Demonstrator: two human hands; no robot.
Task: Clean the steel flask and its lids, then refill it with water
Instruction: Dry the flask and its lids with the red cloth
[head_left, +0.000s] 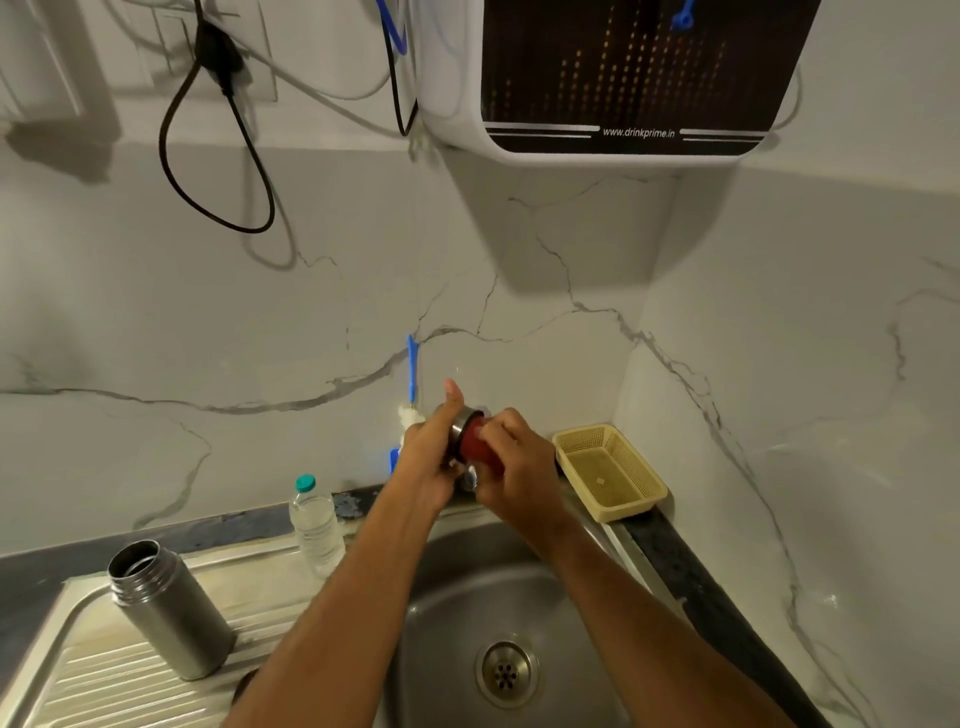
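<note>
Gripping a steel lid (464, 422) above the sink (563, 587), the left hand (428, 451) is curled round its rim with the thumb raised, while a red piece (475, 444) at the lid's mouth is held in the curled right hand (511, 460) (whether it is an inner lid cannot be told). The flask (169, 608) is stood open and upright on the drainboard (78, 680), well apart to the left, near a bottle (316, 525).

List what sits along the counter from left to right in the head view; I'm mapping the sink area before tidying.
steel flask → plastic water bottle → left hand → red lid → right hand → yellow basket
</note>
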